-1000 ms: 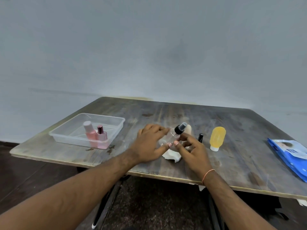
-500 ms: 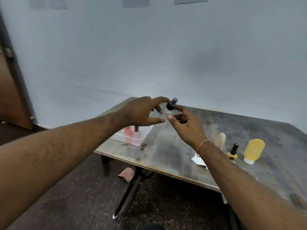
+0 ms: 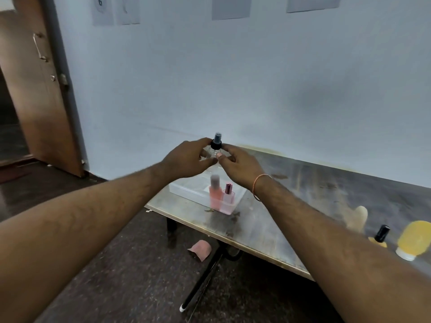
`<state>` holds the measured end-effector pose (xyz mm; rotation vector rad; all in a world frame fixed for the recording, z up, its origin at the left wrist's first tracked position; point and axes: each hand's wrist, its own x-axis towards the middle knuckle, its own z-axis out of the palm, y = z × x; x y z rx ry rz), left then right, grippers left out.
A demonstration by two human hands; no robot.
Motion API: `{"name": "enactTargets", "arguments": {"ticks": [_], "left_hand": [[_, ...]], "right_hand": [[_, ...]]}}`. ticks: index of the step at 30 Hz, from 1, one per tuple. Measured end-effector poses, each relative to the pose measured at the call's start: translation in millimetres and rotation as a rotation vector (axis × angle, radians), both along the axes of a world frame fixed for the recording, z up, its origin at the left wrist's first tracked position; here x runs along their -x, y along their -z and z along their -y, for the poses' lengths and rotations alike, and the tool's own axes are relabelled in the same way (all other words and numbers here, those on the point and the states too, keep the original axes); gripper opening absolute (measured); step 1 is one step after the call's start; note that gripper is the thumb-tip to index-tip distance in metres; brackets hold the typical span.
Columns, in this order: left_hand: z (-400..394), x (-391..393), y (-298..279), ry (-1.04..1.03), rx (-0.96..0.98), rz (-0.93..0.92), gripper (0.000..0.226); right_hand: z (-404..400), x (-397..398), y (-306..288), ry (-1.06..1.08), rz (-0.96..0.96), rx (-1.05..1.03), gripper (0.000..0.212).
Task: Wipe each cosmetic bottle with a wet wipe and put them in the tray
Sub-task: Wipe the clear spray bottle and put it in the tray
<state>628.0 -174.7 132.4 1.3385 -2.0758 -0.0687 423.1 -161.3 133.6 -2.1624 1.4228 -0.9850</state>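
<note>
— Both hands on one bottle, is that right?

— Yes. The left hand [image 3: 186, 159] and the right hand [image 3: 240, 165] meet in the air over the tray [image 3: 186, 191], and between them stands a small clear spray bottle [image 3: 214, 152], upright, its black pump cap poking above the fingers. The left fingers curl round its left side with the thumb underneath; the right thumb and forefinger pinch it from the right. Neither hand is spread flat.

— Is a wipe in either hand?

— I cannot tell; the fingers cover most of the clear body.

— And the tray?

— Clear plastic, on the near left corner of the wooden table [image 3: 303, 206], partly hidden behind the wrists. A pink bottle [image 3: 215, 194] with a pale cap and a smaller pink bottle with a dark red cap [image 3: 228, 197] stand upright in its near corner, touching or nearly so.

— What else is on the table?

— Far right, beyond the right forearm: a yellow squeeze bottle [image 3: 412, 238] standing on its white cap, a small black-capped bottle [image 3: 381, 234] just beside it, and a beige shape [image 3: 359, 217] behind, blurred.

— Anything around?

— A brown door [image 3: 39, 89] at the left, a pink scrap [image 3: 200, 249] on the floor under the table.

— Any writing?

— Paper sheets on the wall; one [image 3: 102, 10] shows a "6". No label is readable on the bottles.
</note>
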Motion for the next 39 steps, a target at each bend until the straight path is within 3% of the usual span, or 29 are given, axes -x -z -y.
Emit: {"name": "enactTargets", "arguments": {"ticks": [6, 11, 31, 39], "left_hand": [[13.0, -7.8, 31.3, -0.040, -0.105, -0.051, 0.048], [22.1, -12.9, 50.9, -0.078, -0.172, 0.000, 0.046], [22.2, -16.7, 79.5, -0.047, -0.357, 0.049, 0.036], [17.5, -22.1, 79.9, -0.053, -0.398, 0.083, 0.064]], "right_hand": [[8.2, -13.7, 14.5, -0.017, -0.043, -0.074, 0.043], [16.9, -18.0, 17.6, 0.011, -0.043, -0.219, 0.063], [24.2, -25.8, 32.2, 0.091, -0.104, -0.346, 0.083], [24.8, -21.4, 32.6, 0.110, -0.061, -0.361, 0.084]]}}
